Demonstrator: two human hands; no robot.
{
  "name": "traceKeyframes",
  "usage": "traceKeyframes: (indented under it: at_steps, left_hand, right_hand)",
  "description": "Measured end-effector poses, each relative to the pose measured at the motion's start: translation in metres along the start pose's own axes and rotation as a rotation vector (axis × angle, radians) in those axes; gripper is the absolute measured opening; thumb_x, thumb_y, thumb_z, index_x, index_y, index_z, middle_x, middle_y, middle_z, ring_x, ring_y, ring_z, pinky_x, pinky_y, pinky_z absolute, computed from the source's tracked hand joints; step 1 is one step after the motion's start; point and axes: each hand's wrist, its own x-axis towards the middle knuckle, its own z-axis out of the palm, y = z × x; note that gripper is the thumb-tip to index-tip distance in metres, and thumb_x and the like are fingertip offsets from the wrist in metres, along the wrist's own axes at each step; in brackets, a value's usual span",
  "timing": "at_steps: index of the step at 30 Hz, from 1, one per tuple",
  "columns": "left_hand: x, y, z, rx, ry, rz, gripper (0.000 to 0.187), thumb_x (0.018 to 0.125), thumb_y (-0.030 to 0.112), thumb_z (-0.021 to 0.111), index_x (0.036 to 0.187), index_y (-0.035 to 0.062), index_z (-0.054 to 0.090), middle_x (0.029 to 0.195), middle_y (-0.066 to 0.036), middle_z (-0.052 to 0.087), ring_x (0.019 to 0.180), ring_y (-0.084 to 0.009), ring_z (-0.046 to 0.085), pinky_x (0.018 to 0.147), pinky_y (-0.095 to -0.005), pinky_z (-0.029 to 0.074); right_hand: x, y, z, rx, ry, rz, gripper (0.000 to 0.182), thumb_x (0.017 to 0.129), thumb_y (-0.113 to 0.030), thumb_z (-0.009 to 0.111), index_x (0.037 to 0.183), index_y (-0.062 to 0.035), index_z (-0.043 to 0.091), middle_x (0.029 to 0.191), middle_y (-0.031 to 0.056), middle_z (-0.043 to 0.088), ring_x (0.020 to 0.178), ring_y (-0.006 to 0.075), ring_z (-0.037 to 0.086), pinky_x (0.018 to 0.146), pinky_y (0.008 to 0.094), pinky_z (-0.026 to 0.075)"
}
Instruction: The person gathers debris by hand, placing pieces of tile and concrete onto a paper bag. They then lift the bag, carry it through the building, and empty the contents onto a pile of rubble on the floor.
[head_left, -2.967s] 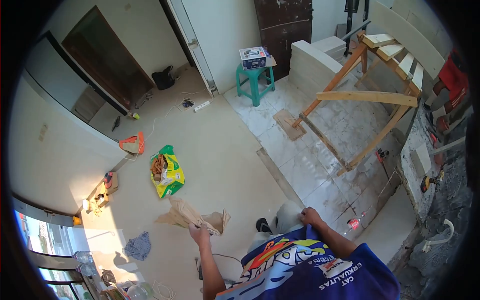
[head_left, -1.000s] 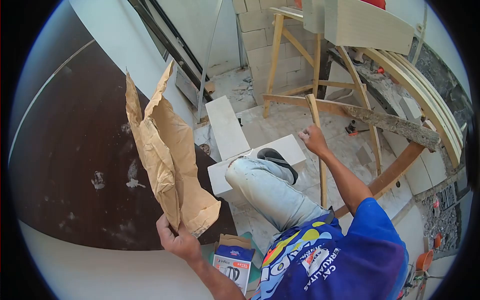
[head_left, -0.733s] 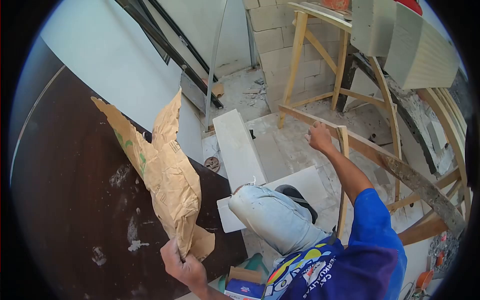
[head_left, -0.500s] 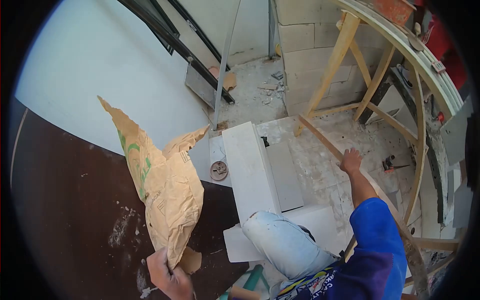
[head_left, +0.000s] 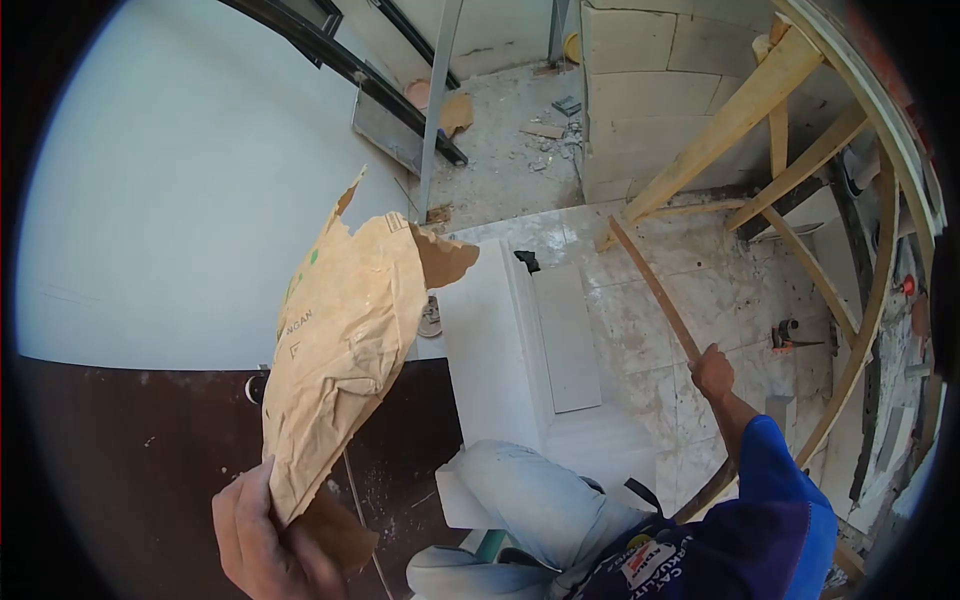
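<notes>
At the lower left, my left hand is closed on the bottom end of a torn brown paper sack. The crumpled sack stands up from the hand, its ragged edges at the top and right, with some print showing. On the other side, my right hand is wrapped around a long wooden strip. The strip slants away toward the foot of a wooden frame; its near part runs back beside my arm, partly hidden by it.
A timber frame with a curved top stands at the right. White blocks lie by my knees. A dark brown panel is at the left, against a white surface. A power tool and rubble lie on the floor.
The sack has turned and leans more upright, its upper flaps shifted right. My right hand has moved slightly lower and closed around the strip. The view has shifted.
</notes>
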Motion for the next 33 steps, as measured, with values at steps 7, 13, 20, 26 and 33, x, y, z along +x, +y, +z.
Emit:
traceKeyframes:
  at_steps: [7,13,20,26,33]
  left_hand:
    - [0.058,-0.011,0.077,-0.234,0.137,0.109,0.048,0.075,-0.019,0.04,0.115,-0.0064,0.062,0.101,-0.015,0.067,0.094,-0.0235,0.066,0.088,-0.0314,0.051]
    - [0.113,0.023,0.166,-0.596,0.218,0.044,0.046,0.08,-0.018,0.044,0.122,-0.0054,0.059,0.1,-0.021,0.067,0.091,-0.0294,0.068,0.086,-0.0333,0.051]
    - [0.123,0.071,0.281,-0.765,-0.11,-0.015,0.064,0.079,-0.006,0.059,0.14,0.0009,0.042,0.1,-0.023,0.063,0.094,-0.0415,0.064,0.085,-0.0451,0.051]
    - [0.173,0.126,0.341,-0.811,-0.277,0.17,0.052,0.082,-0.002,0.057,0.132,0.0043,0.046,0.107,-0.023,0.057,0.096,-0.044,0.063,0.078,-0.0517,0.054]
    - [0.212,0.11,0.391,-0.766,-0.3,0.162,0.041,0.085,-0.001,0.056,0.123,0.0146,0.058,0.104,-0.019,0.058,0.094,-0.0433,0.063,0.077,-0.0543,0.052]
  right_hand:
    - [-0.005,-0.005,-0.002,-0.013,0.028,0.01,0.049,0.087,-0.034,0.074,0.116,-0.0004,0.053,0.108,0.0218,0.066,0.101,0.0386,0.068,0.086,0.0479,0.055]
    - [-0.011,-0.002,0.009,-0.071,0.107,0.027,0.049,0.085,-0.036,0.076,0.114,-0.0024,0.055,0.105,0.0197,0.067,0.096,0.0351,0.071,0.082,0.0459,0.057]
    - [-0.009,-0.014,0.009,-0.12,0.135,0.099,0.053,0.083,-0.041,0.078,0.113,-0.0036,0.056,0.107,0.0178,0.068,0.094,0.0345,0.071,0.08,0.045,0.058]
    - [-0.004,-0.019,0.007,-0.156,0.051,0.153,0.058,0.08,-0.044,0.079,0.112,-0.0028,0.054,0.106,0.0195,0.067,0.095,0.0378,0.07,0.082,0.0473,0.056]
    - [-0.003,-0.018,0.009,-0.231,0.054,0.153,0.061,0.083,-0.049,0.075,0.116,-0.0029,0.053,0.11,0.0192,0.066,0.094,0.037,0.07,0.081,0.0462,0.057]
